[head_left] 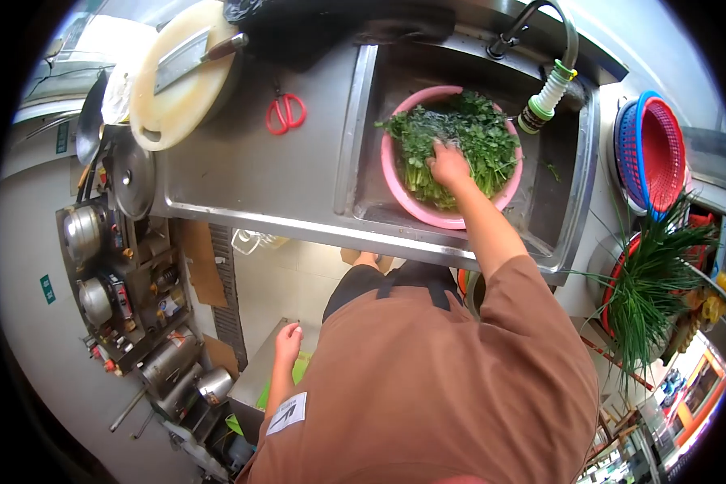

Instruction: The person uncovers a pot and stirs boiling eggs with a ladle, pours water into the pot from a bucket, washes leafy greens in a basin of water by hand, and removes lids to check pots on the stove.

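A pink basin (390, 172) full of leafy green cilantro (492, 145) and water stands in the steel sink (552, 210). My right hand (449, 165) reaches into the middle of it, fingers curled among the leaves and stems; the fingertips are partly hidden. Over the basin's right side hangs the faucet (571, 40) with a ribbed nozzle (547, 98), and the water surface looks stirred up. My left hand (289, 340) hangs low at my left side, away from the counter, with its fingers loosely closed and nothing visible in them.
Red-handled scissors (285, 113) lie on the steel counter (250, 177). A cleaver (184, 63) rests on a round cutting board (165, 117) at far left. Stacked colander baskets (661, 153) and long green chives (649, 282) sit right of the sink. Pots (95, 300) stand at left.
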`<state>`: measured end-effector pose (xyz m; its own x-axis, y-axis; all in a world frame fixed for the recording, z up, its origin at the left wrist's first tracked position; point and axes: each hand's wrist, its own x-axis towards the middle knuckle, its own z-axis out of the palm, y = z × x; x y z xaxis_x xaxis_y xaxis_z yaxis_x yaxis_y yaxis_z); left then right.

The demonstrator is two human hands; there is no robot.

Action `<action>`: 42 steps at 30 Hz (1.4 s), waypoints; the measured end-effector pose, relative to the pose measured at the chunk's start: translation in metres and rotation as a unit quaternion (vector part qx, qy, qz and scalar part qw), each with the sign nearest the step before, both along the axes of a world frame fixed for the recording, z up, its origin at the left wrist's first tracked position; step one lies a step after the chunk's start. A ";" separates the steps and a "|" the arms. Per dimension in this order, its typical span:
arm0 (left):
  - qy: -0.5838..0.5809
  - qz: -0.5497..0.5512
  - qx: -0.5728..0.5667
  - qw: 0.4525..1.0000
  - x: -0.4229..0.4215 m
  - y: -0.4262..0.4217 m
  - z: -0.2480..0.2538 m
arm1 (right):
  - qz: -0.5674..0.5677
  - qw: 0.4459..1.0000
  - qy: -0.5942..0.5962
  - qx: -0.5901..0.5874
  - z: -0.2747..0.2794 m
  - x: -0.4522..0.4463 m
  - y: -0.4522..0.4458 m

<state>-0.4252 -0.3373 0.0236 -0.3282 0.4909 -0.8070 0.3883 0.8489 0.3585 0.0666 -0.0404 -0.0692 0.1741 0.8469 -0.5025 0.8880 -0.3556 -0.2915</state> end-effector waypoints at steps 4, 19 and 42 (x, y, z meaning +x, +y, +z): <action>0.001 0.012 -0.018 1.000 -0.004 -0.012 -0.011 | -0.044 0.951 -0.017 0.304 0.015 0.036 -0.026; -0.019 -0.045 0.011 0.999 0.026 0.039 0.006 | -0.063 0.954 0.043 0.289 -0.014 0.038 -0.055; -0.019 -0.124 -0.018 0.992 0.047 0.063 0.005 | -0.132 0.904 -0.099 0.394 0.026 0.161 -0.077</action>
<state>-0.3783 -0.2746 0.0283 -0.1695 0.5236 -0.8349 0.5740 0.7411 0.3483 0.2278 -0.1175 -0.0436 0.4433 0.8441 0.3015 0.8648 -0.3144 -0.3915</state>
